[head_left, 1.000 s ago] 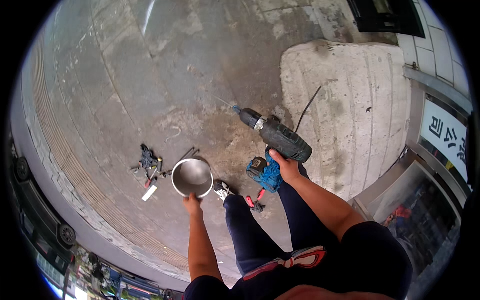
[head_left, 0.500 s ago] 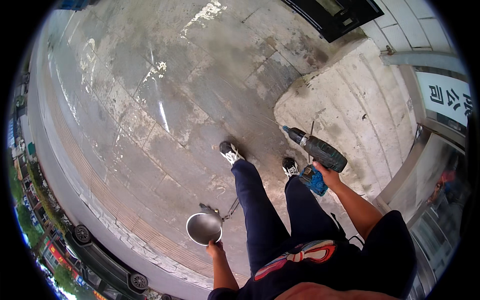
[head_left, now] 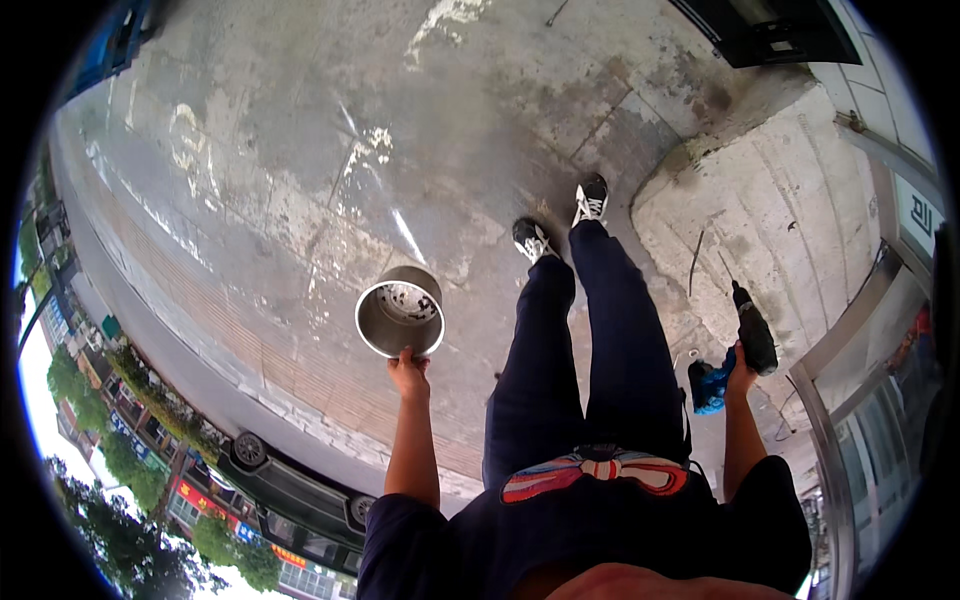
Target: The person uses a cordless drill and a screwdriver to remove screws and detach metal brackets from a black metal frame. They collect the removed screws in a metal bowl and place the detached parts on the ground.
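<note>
The one view looks out from the wearer's head, through the left of two side-by-side fisheye cameras, steeply down past the shirt toward the pavement. It is upright; the forearms rise from its lower part. The shirt is nearest, the left grip and right grip farther off, the pavement beyond them. The wide lens also takes in a dark car past the pavement's left edge.
</note>
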Tool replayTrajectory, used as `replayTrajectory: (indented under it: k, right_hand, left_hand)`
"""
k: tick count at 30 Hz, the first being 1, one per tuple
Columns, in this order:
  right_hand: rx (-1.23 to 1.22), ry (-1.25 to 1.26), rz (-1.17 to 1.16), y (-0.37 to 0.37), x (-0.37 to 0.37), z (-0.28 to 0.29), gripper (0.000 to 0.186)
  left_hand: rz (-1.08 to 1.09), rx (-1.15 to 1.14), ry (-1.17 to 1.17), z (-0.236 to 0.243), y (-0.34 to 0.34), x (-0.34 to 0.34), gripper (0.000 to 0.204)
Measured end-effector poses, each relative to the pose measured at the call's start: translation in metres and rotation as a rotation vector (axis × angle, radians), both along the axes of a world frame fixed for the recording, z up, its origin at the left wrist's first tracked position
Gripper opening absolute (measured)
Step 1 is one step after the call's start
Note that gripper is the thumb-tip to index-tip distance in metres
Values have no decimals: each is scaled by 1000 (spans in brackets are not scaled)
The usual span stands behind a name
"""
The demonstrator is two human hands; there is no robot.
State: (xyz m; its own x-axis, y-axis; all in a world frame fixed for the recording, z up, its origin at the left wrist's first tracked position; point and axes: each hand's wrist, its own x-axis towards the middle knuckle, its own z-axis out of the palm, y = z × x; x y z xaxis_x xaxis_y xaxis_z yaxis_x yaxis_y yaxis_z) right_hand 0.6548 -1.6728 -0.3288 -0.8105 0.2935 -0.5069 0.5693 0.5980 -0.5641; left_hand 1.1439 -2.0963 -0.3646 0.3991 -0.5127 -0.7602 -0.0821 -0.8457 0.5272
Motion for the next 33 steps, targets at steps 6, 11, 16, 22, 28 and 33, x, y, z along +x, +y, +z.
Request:
replayTrajectory:
  k: [6, 11, 16, 22, 28, 33]
  right_hand:
    - [48, -50, 144, -102, -7, -17, 29]
    - [11, -58, 253, -215, -75, -63, 23]
    - [-160, -26, 365, -339, -153, -75, 22]
    - [-162, 261, 401, -466, -212, -106, 25]
    - [-192, 435, 455, -545, -248, -171, 33]
    - [-105, 396, 601, -555, -250, -247, 45]
  left_hand:
    - [-246, 40, 11, -25, -176, -151, 22]
    - [-649, 43, 64, -71, -291, -321, 19]
    - [-986, 111, 198, -121, -367, -488, 16]
    - [-1475, 190, 53, -243, -428, -645, 26]
    - [-1868, 176, -87, -381, -466, -755, 35]
    - [-1940, 149, 73, -431, -464, -794, 40]
